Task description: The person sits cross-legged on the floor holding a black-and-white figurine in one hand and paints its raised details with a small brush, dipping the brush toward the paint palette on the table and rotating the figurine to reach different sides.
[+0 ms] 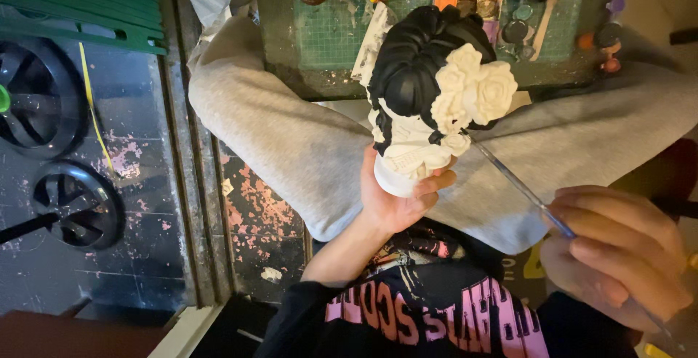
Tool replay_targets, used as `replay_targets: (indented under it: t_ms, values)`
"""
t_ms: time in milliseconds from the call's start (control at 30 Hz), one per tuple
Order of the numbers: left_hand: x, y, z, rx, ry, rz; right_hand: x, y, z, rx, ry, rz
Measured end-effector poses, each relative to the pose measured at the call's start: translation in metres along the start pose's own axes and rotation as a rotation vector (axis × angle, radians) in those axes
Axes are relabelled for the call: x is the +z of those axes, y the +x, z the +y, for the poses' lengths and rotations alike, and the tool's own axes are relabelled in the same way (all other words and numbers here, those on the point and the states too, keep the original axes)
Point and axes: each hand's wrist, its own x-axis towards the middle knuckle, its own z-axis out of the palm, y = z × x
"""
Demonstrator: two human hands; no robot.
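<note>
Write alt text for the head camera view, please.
A left hand holds a white bust with black-painted hair while the right hand touches a thin brush to it, above grey-trousered legs and a paint-spattered green mat.

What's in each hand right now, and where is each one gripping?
The left hand grips the plaster bust by its white base, fingers wrapped around the bottom. The right hand pinches the thin paintbrush near its rear end, tip touching the bust.
</note>
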Motion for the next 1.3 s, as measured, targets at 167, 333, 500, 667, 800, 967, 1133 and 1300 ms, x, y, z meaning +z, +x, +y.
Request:
replay_targets:
  t_ms: [167, 333, 500, 667, 800, 967, 1133, 1300]
  values:
    - [0.002, 0.001, -0.001, 0.003, -0.003, -0.005, 0.015, -0.013, 0.009, 0.021, -0.046, 0.051]
    - [0.000, 0.001, -0.001, 0.014, -0.007, 0.005, 0.028, 0.005, 0.012, -0.043, -0.031, 0.140]
    - [0.000, 0.001, -0.001, 0.001, -0.033, 0.007, 0.033, 0.015, 0.009, -0.047, -0.050, 0.194]
    - [0.001, 0.000, 0.000, -0.006, -0.021, 0.015, 0.034, 0.015, 0.011, -0.063, -0.010, 0.192]
    - [0.000, 0.000, 0.001, -0.008, -0.007, 0.008, 0.035, 0.021, 0.011, -0.106, -0.032, 0.261]
    - [0.000, 0.000, 0.001, -0.004, -0.023, 0.018, 0.028, 0.023, 0.007, -0.037, -0.040, 0.146]
    - [0.000, 0.000, 0.001, -0.010, -0.012, 0.030, 0.027, 0.021, 0.008, -0.035, -0.007, 0.108]
    - [0.001, 0.001, 0.002, -0.024, -0.003, -0.001, 0.033, 0.022, 0.010, -0.080, -0.027, 0.194]
